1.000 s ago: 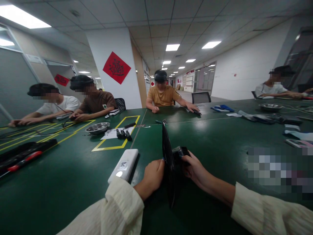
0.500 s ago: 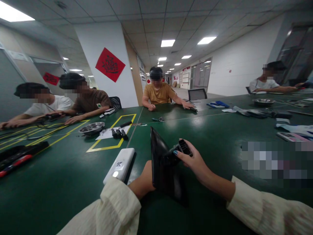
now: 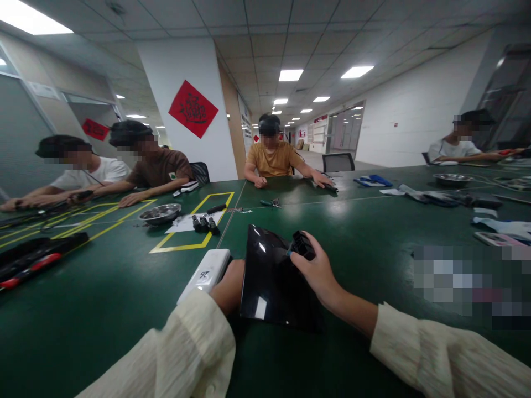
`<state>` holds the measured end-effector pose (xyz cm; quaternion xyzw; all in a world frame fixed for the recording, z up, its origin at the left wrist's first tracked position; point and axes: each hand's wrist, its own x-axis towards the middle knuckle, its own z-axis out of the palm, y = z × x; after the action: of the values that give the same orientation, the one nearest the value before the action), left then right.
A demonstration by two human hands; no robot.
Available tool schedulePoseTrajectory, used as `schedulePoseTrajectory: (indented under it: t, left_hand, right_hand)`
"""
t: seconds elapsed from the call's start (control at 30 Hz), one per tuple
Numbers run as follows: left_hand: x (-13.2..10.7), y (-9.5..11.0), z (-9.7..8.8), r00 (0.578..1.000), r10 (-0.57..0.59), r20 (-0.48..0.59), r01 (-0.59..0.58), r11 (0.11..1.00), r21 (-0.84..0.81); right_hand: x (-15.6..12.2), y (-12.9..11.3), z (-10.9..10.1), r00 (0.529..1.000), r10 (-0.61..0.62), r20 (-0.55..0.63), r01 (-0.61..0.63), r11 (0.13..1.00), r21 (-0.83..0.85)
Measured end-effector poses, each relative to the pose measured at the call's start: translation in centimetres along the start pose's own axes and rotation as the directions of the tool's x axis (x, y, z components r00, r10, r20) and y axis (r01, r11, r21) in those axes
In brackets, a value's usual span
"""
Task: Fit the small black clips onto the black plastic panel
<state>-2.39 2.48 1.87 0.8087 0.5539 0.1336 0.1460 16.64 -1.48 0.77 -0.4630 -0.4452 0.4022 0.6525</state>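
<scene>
A glossy black curved panel (image 3: 269,287) is held tilted above the table, its shiny face toward me. My left hand (image 3: 233,283) is behind its left edge and supports it; the fingers are hidden by the panel. My right hand (image 3: 319,271) is closed around a small black plastic block (image 3: 304,245) with open slots, like a connector housing. The thumb presses on its near side. This block sits at the panel's upper right edge; whether the two are joined I cannot tell. A white power bank-like box (image 3: 205,272) marked with a number lies beside my left wrist.
On the green table (image 3: 136,309), several black connector pieces (image 3: 206,224) rest on white paper near a metal bowl (image 3: 160,214). Pliers (image 3: 270,203) lie farther off. A black and red tool case (image 3: 37,260) is at left; gloves (image 3: 431,194) are at right. Co-workers sit around.
The panel has turned from nearly edge-on so that its glossy face now shows. My right hand and the black block have shifted slightly left with it.
</scene>
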Motion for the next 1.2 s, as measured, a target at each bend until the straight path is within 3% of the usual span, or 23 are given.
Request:
schedulePoseTrajectory:
  t: [0.03,0.07,0.13,0.2,0.27,0.33,0.43,0.53,0.63,0.67,0.7,0.73,0.8,0.83,0.87,1.0,1.2]
  left_hand:
    - [0.7,-0.1,-0.7,1.000,0.011,0.026,-0.014,0.996,0.088]
    - [1.3,-0.1,-1.4,0.999,0.037,0.028,-0.044,0.945,0.325]
    - [2.1,-0.2,-2.6,0.999,0.023,-0.036,-0.006,0.908,0.418]
    - [2.3,-0.3,-3.5,0.983,0.014,-0.184,0.083,0.855,0.512]
    - [2.2,-0.5,-4.0,0.956,0.003,-0.293,0.168,0.814,0.557]
    - [2.0,-0.5,-4.0,0.941,-0.009,-0.337,0.208,0.802,0.560]
    - [1.7,-0.5,-3.3,0.946,-0.003,-0.325,0.189,0.817,0.545]
    - [1.6,-0.3,-2.6,0.957,0.027,-0.290,0.139,0.833,0.536]
    - [1.5,0.0,-2.4,0.964,0.048,-0.263,0.102,0.843,0.528]
    - [1.4,0.1,-2.5,0.967,0.044,-0.253,0.098,0.847,0.523]
    - [1.4,0.1,-2.5,0.969,0.034,-0.243,0.100,0.850,0.517]
    - [1.3,0.1,-2.7,0.972,0.023,-0.236,0.103,0.855,0.509]
    - [1.3,0.1,-2.9,0.974,0.009,-0.227,0.106,0.864,0.492]
    - [1.3,0.0,-3.0,0.974,0.006,-0.227,0.108,0.867,0.486]
    - [1.3,0.0,-3.1,0.973,0.004,-0.229,0.111,0.869,0.483]
    - [1.5,-0.4,-3.0,0.970,-0.017,-0.241,0.135,0.865,0.484]
    - [1.3,-0.2,-2.4,0.982,-0.010,-0.190,0.110,0.846,0.521]
  right_hand:
    - [0.2,0.0,0.0,1.000,-0.011,0.001,0.011,1.000,-0.015]
    - [0.3,0.1,-0.1,1.000,-0.025,0.003,0.025,0.999,-0.032]
    - [0.8,0.3,-0.1,0.998,-0.061,0.007,0.061,0.995,-0.078]
    - [1.2,0.5,0.2,0.995,-0.099,0.004,0.099,0.984,-0.147]
    - [1.5,0.7,0.6,0.992,-0.126,0.025,0.128,0.966,-0.224]
    - [1.5,0.9,1.2,0.987,-0.134,0.086,0.154,0.940,-0.303]
    - [1.4,1.1,2.1,0.973,-0.109,0.204,0.190,0.881,-0.433]
    - [0.9,0.9,2.0,0.966,-0.075,0.247,0.200,0.822,-0.532]
    - [-0.8,0.5,0.9,0.951,-0.143,0.275,0.285,0.749,-0.598]
    - [-1.7,0.3,0.5,0.922,-0.195,0.334,0.370,0.697,-0.614]
    - [-2.6,0.1,0.1,0.865,-0.247,0.437,0.488,0.622,-0.613]
    - [-3.6,0.0,-0.3,0.768,-0.273,0.579,0.624,0.520,-0.583]
    - [-5.3,-0.3,-0.6,0.533,-0.227,0.815,0.831,0.321,-0.454]
    - [-5.9,-0.4,-0.6,0.457,-0.179,0.871,0.877,0.257,-0.407]
    - [-6.3,-0.6,-0.4,0.426,-0.145,0.893,0.894,0.221,-0.391]
    - [-6.0,-1.3,0.6,0.465,-0.067,0.883,0.872,0.208,-0.443]
    - [-4.7,-2.4,1.3,0.387,0.080,0.919,0.880,0.266,-0.394]
